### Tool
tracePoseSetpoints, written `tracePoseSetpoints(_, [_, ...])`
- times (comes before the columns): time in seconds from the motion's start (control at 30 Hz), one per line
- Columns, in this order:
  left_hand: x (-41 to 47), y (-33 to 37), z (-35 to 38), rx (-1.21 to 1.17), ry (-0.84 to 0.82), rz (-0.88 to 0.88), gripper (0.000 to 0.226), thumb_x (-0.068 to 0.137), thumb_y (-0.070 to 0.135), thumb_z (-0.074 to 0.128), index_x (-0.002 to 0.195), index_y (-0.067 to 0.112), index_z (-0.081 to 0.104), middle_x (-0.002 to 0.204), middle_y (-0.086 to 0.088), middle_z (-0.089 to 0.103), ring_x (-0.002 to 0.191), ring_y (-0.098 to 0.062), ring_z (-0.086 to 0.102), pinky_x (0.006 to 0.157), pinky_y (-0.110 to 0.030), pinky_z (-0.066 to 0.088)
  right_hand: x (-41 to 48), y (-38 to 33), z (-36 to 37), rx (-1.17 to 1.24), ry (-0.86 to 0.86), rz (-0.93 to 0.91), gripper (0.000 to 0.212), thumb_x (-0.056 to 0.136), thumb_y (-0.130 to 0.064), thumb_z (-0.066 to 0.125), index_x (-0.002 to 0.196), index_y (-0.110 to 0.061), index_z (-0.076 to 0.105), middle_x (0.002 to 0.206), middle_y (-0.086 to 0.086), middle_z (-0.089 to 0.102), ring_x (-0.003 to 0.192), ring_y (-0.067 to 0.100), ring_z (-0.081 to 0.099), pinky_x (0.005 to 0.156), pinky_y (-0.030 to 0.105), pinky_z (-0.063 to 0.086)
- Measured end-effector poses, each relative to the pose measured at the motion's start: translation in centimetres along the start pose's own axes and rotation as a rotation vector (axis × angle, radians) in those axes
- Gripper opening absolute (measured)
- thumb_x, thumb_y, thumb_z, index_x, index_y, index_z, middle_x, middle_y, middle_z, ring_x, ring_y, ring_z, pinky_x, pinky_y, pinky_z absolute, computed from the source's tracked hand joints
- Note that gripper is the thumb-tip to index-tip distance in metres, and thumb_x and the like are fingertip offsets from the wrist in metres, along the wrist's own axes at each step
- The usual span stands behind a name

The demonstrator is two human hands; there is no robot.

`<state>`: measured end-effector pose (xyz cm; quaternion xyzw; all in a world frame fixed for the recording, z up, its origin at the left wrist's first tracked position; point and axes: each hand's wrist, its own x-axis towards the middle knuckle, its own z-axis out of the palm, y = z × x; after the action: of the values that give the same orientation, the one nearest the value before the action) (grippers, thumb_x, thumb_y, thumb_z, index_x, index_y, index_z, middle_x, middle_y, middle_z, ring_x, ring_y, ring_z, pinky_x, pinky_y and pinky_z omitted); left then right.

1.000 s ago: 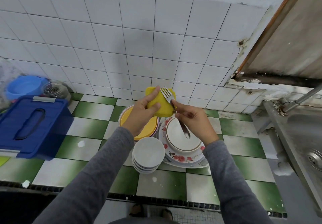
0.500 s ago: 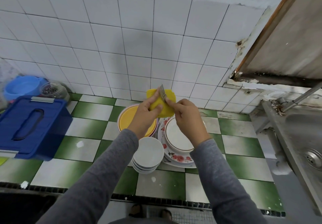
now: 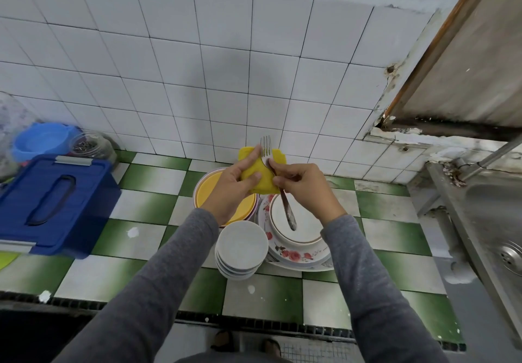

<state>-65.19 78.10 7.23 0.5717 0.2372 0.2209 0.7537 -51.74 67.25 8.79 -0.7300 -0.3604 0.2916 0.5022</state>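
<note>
Both hands meet above our stacked plates (image 3: 299, 254): the left hand (image 3: 230, 190) curls a yellow cloth (image 3: 264, 182), perhaps a sponge, round the fork (image 3: 265, 148) while the right hand (image 3: 306, 189) pinches its handle steady for wiping.

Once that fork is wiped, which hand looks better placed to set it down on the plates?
Likely the right hand: it pinches the fork near its neck, and the handle hangs over the floral plates. The left hand is busy gripping the yellow cloth.
</note>
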Motion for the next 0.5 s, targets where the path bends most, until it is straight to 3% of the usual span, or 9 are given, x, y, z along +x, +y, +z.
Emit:
tracePoseSetpoints(0.13, [0.4, 0.0, -0.6, -0.058, 0.057, 0.003, 0.056, 0.099, -0.003, 0.05, 0.139, 0.035, 0.049, 0.13, 0.011, 0.06, 0.11, -0.007, 0.065, 0.087, -0.026, 0.055, -0.3, 0.5, -0.2, 0.011, -0.058, 0.053, 0.037, 0.087, -0.005, 0.075, 0.117, -0.027, 0.073, 0.096, 0.012, 0.074, 0.082, 0.018, 0.06, 0.088, 0.037, 0.058])
tracePoseSetpoints(0.37, [0.5, -0.3, -0.8, -0.007, 0.021, 0.014, 0.055, 0.098, 0.0, 0.052, 0.137, 0.039, 0.051, 0.141, 0.009, 0.054, 0.123, -0.011, 0.058, 0.094, -0.029, 0.053, -0.5, 0.4, 0.1, 0.23, -0.092, 0.12, 0.037, 0.087, 0.0, 0.072, 0.119, -0.019, 0.072, 0.086, 0.004, 0.072, 0.078, 0.015, 0.064, 0.078, 0.029, 0.061])
tracePoseSetpoints(0.5, [0.8, 0.3, -1.2, 0.034, 0.06, 0.042, 0.055, 0.098, 0.001, 0.053, 0.136, 0.042, 0.051, 0.13, 0.016, 0.061, 0.118, -0.008, 0.061, 0.094, -0.029, 0.054, -0.5, 0.7, -0.2, 0.193, -0.118, 0.137, 0.036, 0.087, 0.001, 0.072, 0.119, -0.017, 0.072, 0.084, 0.009, 0.065, 0.08, 0.018, 0.06, 0.077, 0.029, 0.059])
